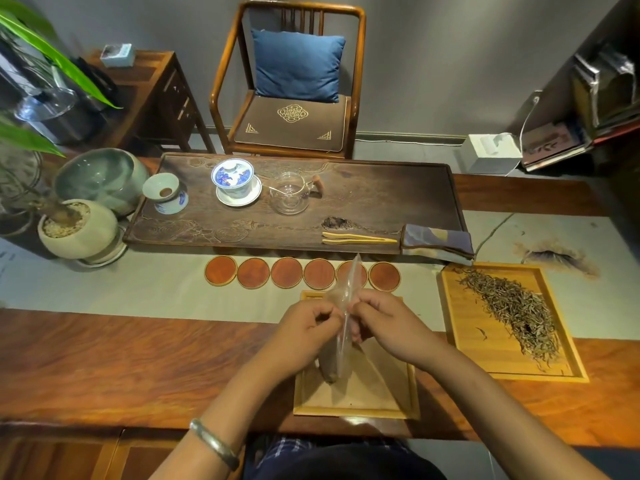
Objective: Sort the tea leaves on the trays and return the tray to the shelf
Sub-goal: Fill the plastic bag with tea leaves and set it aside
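A clear plastic bag with tea leaves at its bottom hangs upright over a light wooden tray in front of me. My left hand and my right hand both pinch the bag near its top edge, one on each side. A second wooden tray lies to the right, with a long heap of dry tea leaves spread across it. The near tray looks bare apart from the bag's lower end touching it.
Several round red coasters line up behind the near tray. A dark tea board holds a gaiwan, a glass pitcher, bamboo tongs and a folded cloth. Potted plant at left; chair beyond.
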`<control>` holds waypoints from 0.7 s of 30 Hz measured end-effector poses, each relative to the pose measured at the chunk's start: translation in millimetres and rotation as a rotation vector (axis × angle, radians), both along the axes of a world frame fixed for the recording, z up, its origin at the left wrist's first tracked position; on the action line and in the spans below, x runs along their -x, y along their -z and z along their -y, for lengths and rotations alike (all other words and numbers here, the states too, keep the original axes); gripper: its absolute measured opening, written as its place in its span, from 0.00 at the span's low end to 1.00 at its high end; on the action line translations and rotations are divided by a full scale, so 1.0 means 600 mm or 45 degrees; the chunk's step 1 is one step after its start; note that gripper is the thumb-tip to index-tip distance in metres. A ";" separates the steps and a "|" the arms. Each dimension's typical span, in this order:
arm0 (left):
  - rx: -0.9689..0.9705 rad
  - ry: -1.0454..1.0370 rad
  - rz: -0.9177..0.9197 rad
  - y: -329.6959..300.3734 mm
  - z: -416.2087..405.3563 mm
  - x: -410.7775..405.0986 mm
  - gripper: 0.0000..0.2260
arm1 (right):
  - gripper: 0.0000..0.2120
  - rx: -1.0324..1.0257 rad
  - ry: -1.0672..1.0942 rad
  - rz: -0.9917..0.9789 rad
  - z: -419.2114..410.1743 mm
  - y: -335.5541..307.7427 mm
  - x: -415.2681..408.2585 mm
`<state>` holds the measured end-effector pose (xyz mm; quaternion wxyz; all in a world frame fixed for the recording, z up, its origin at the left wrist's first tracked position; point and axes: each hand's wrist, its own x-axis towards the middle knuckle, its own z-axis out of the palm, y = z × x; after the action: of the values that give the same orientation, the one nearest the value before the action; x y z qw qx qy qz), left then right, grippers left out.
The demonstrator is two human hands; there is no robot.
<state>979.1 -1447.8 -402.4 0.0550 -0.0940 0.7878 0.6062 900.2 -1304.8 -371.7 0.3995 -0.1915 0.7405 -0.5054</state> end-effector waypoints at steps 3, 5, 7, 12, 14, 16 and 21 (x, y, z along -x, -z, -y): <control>-0.050 -0.041 -0.001 -0.004 -0.003 0.000 0.12 | 0.14 0.004 -0.008 -0.030 0.002 0.001 -0.002; -0.088 -0.063 0.009 -0.009 -0.005 -0.001 0.12 | 0.14 0.001 0.002 -0.060 0.002 0.003 -0.004; -0.100 -0.084 0.004 -0.010 -0.006 -0.002 0.13 | 0.14 -0.004 0.023 -0.065 0.001 0.006 -0.005; -0.139 -0.161 0.017 -0.016 -0.018 -0.005 0.15 | 0.15 0.028 0.030 -0.041 0.001 0.008 -0.010; -0.183 -0.249 0.022 -0.016 -0.017 -0.007 0.14 | 0.16 0.069 0.076 -0.002 -0.003 0.009 -0.008; -0.261 -0.414 0.040 -0.016 -0.004 -0.012 0.13 | 0.17 0.107 0.173 0.058 -0.016 0.009 0.000; 0.007 -0.346 0.012 -0.020 0.033 -0.031 0.14 | 0.14 -0.029 0.253 -0.165 -0.051 0.021 0.010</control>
<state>997.4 -1467.8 -390.2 -0.0241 -0.2027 0.7693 0.6055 894.2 -1274.2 -384.5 0.3009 -0.1450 0.7857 -0.5207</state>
